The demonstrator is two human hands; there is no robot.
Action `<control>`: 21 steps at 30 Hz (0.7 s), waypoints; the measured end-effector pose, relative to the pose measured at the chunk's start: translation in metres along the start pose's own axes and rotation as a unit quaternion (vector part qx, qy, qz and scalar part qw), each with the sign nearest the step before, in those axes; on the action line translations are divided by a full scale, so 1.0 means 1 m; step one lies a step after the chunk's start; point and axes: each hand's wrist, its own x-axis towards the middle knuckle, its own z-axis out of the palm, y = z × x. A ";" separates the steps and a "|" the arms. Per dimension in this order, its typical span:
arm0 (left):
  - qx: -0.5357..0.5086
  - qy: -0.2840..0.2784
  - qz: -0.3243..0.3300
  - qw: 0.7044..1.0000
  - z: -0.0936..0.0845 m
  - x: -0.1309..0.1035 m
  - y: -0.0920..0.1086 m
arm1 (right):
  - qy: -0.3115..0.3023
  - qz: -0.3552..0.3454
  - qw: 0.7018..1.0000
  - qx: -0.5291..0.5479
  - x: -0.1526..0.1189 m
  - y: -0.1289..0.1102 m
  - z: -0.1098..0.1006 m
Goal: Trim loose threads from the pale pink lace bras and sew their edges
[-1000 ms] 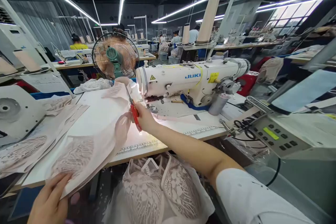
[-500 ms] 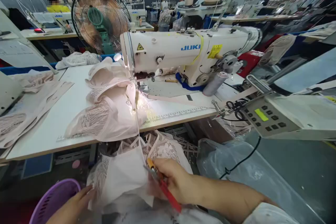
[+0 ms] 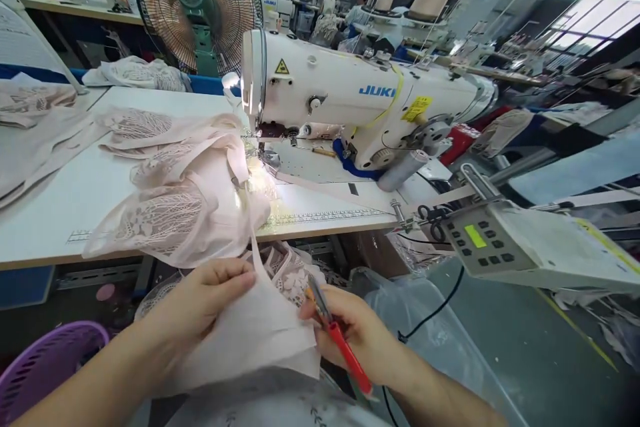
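My left hand [image 3: 207, 297] is closed, pinching the top corner of a pale fabric piece [image 3: 255, 340] below the table edge. From that corner a narrow light strip [image 3: 253, 237] runs up to the sewn garment pieces [image 3: 200, 197] on the table. My right hand [image 3: 357, 323] is wrapped round red-handled thread snips [image 3: 347, 350], their metal tip pointing up and left. Its fingertips also touch the right edge of the pale fabric. Behind both hands hangs lace fabric [image 3: 290, 273], partly covered by the pale piece.
A white sewing machine [image 3: 325, 90] stands on the table [image 3: 55, 213], beside a thread cone [image 3: 403, 170]. The control box [image 3: 540, 237] juts out at right. A purple basket [image 3: 50, 353] is at lower left, a fan [image 3: 200, 10] behind, a clear plastic bag [image 3: 440, 340] below right.
My left hand has risen from the lower left to the fabric's top corner. The right hand has moved slightly right with the snips. The view has turned, and the garment pieces lie further left.
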 end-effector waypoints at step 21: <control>0.095 -0.015 0.090 0.991 -0.002 0.014 -0.023 | -0.338 0.048 0.936 -0.085 0.067 0.018 -0.070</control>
